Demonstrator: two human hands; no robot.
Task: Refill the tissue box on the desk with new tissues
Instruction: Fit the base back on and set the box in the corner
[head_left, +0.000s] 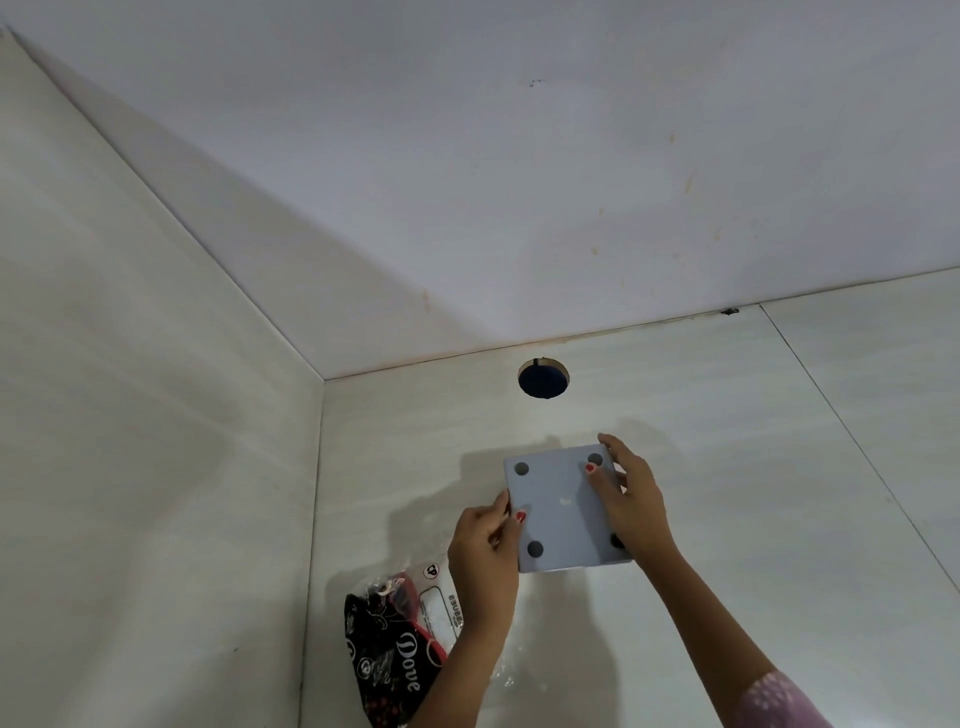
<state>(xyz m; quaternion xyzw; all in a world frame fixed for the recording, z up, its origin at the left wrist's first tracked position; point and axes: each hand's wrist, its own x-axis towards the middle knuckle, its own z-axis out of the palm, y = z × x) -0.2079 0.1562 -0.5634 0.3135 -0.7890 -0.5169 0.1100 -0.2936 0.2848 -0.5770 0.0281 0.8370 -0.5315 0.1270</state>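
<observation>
Holding the pale grey square tissue box (563, 506) between them, both hands sit in the lower centre of the frame, and the face turned to the camera is flat, with a dark round pad near each of its four corners. The left hand (485, 543) has the box's left edge, fingers curled behind it and the thumb laid across the front just above the lower-left pad. The right hand (631, 501) clamps the right side, thumb pressed on the flat face right under the upper-right pad, fingers wrapped over the far edge and partly covering the lower-right pad. Both grips are closed onto the box, which is slightly tilted, its top leaning left. A pink sleeve (779, 701) with pale flecks shows at the bottom right. Just below the left forearm, at the bottom centre, lies a black, red and white plastic packet (387, 654) printed with the word Dove; the arm overlaps its right part. Behind it all runs a pale cream panelled surface (727, 467) with thin seams, and a round dark blue hole (543, 379) sits just above the box. A second cream panel (130, 415) fills the left side, meeting a plain white expanse (519, 182) across the upper frame, lightly stained here and there.
</observation>
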